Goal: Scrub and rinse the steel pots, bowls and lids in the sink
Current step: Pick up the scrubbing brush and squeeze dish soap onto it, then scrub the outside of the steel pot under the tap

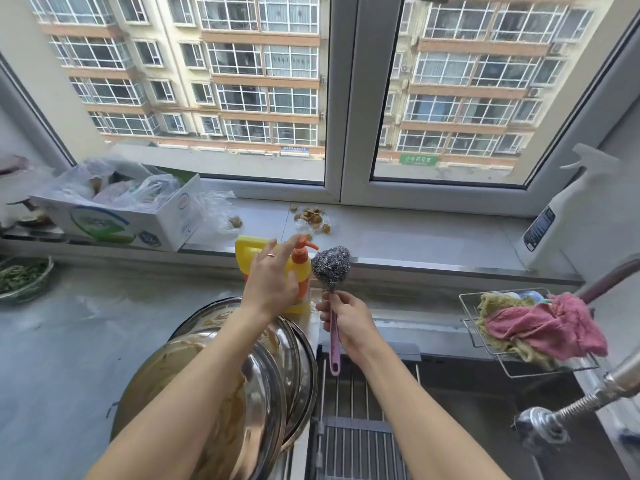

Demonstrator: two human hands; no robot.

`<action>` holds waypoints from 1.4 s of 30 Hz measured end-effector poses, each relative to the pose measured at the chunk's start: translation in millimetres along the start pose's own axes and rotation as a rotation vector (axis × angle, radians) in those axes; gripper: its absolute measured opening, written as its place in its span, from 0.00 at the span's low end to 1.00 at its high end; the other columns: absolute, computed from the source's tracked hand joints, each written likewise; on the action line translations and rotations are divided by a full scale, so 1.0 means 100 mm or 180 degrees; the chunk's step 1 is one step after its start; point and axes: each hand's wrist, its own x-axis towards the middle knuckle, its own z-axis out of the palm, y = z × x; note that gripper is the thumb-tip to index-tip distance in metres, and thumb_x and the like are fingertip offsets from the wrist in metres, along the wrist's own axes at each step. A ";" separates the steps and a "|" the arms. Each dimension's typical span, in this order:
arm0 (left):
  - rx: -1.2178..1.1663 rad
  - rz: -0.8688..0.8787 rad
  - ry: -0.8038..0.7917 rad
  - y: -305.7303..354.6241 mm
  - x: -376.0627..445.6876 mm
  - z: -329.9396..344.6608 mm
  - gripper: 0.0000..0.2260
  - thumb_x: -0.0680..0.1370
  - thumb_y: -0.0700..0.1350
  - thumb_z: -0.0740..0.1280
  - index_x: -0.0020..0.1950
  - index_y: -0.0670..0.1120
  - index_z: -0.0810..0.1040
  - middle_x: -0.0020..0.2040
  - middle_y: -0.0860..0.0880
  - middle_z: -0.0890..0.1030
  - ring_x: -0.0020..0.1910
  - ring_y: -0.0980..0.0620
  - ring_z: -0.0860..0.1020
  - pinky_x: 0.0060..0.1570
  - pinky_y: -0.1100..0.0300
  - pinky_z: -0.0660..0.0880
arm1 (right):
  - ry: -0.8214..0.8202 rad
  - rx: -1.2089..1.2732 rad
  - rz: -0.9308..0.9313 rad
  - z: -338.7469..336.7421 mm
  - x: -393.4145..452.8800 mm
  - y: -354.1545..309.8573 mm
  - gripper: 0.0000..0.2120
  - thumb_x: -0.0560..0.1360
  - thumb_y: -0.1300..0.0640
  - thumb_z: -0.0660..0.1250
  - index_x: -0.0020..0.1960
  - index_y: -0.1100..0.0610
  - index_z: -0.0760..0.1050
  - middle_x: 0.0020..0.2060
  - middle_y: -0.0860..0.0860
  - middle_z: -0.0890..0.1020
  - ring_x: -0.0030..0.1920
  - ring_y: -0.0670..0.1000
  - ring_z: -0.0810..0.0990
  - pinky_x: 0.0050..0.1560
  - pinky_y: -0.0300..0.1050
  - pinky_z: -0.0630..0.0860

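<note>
Stacked steel bowls [221, 386], smeared with brown residue, sit at seven o'clock on the desk [69, 341] beside the sink [450, 410]. Above them my left hand [272, 282] reaches to twelve o'clock, fingers straight, fingertip pressing the orange pump of the yellow soap bottle [298, 268]. My right hand [349, 323] grips the pink handle of the steel-wool scrubber [330, 268], held upright just beside the nozzle.

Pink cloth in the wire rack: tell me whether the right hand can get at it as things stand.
Probably yes, once freed: the right hand grips the steel-wool scrubber, and nothing stands between it and the pink cloth in the wire rack.
</note>
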 end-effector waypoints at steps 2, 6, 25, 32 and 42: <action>-0.0223 0.0036 0.0260 0.04 -0.15 -0.09 0.27 0.77 0.36 0.67 0.75 0.48 0.71 0.65 0.42 0.79 0.69 0.41 0.73 0.68 0.44 0.69 | -0.0015 0.0116 0.0012 -0.06 -0.12 0.05 0.09 0.83 0.60 0.59 0.49 0.61 0.76 0.37 0.55 0.79 0.31 0.47 0.74 0.34 0.40 0.71; -0.0549 -0.0299 0.0698 0.08 -0.83 -0.37 0.12 0.78 0.40 0.71 0.60 0.48 0.83 0.53 0.52 0.85 0.49 0.59 0.81 0.55 0.60 0.78 | -0.0293 0.0000 0.0097 -0.14 -0.49 0.25 0.09 0.83 0.58 0.60 0.50 0.61 0.76 0.38 0.55 0.80 0.33 0.47 0.75 0.37 0.40 0.73; 0.0437 -0.1431 0.0493 -0.63 -2.52 -0.90 0.22 0.73 0.46 0.76 0.66 0.48 0.79 0.58 0.43 0.80 0.59 0.41 0.78 0.58 0.51 0.75 | -0.0518 -0.0799 0.0193 -0.07 -1.66 1.00 0.11 0.84 0.60 0.57 0.52 0.64 0.76 0.36 0.55 0.81 0.28 0.47 0.73 0.28 0.39 0.70; 0.0868 -0.0593 0.0716 -0.07 -2.47 -1.24 0.20 0.72 0.44 0.77 0.63 0.46 0.81 0.59 0.44 0.82 0.56 0.41 0.80 0.55 0.50 0.77 | -0.0325 -0.0543 0.0246 -0.32 -1.76 0.96 0.09 0.83 0.61 0.58 0.51 0.63 0.75 0.33 0.53 0.78 0.27 0.46 0.70 0.28 0.38 0.67; 0.1050 0.0109 -0.0458 1.06 -2.42 -0.74 0.21 0.77 0.51 0.72 0.70 0.51 0.76 0.60 0.48 0.79 0.58 0.45 0.75 0.55 0.53 0.73 | -0.0004 0.0143 0.0657 -1.15 -1.93 1.25 0.11 0.80 0.63 0.60 0.39 0.58 0.73 0.25 0.50 0.71 0.22 0.46 0.64 0.22 0.37 0.58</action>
